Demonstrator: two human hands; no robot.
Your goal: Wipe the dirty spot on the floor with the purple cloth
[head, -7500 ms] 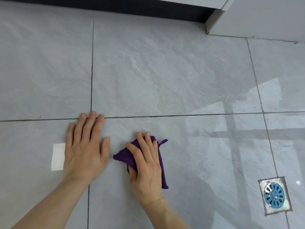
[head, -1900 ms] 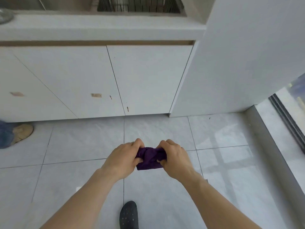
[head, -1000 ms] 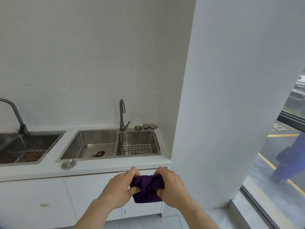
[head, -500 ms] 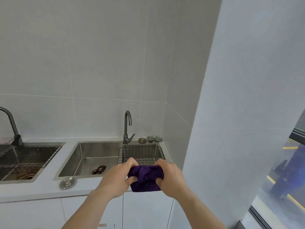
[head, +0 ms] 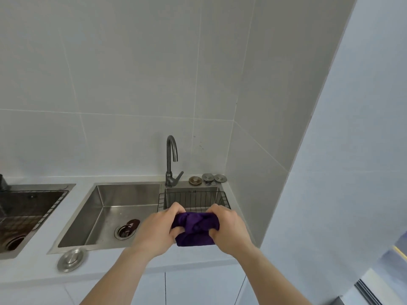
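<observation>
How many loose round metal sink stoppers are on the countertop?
4: three in a row right of the faucet, one at the front left. Others may be hidden.

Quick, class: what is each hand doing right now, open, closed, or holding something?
Left hand: closed on the left end of the bunched purple cloth.
Right hand: closed on the cloth's right end.

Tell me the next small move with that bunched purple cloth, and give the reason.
Probably carry the purple cloth forward over the wire basket in the sink and let go or rinse it. Both the left hand and right hand grip it, bunched, at the counter edge just short of the basin, below the faucet.
</observation>
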